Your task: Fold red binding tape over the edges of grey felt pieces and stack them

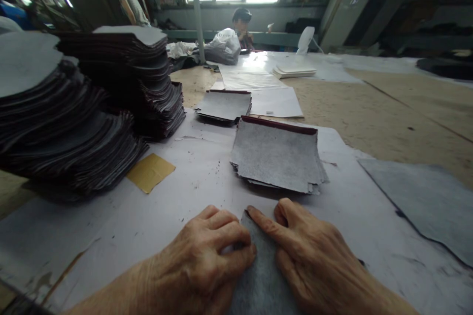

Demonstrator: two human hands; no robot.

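Note:
A grey, felt-like fabric piece [264, 275] lies on the white paper in front of me, its near part running out of view. My left hand [210, 251] is closed at its left edge, thumb and index finger pinched together there. From the other side, my right hand [314, 246] presses on the piece. Its index finger reaches out to the far corner, where a dark edge shows, and the thumb rests apart, lower down; the other fingers are curled. Just beyond my hands sits a small stack of grey pieces [275, 155] with a dark red folded edge along its far side.
Another small stack [223, 104] lies farther back. Tall piles of dark pieces [74, 133] rise at left, beside a yellow card [151, 172]. A grey sheet [421, 202] lies at right. White paper [199, 167] covers the near table. Two people are in the background.

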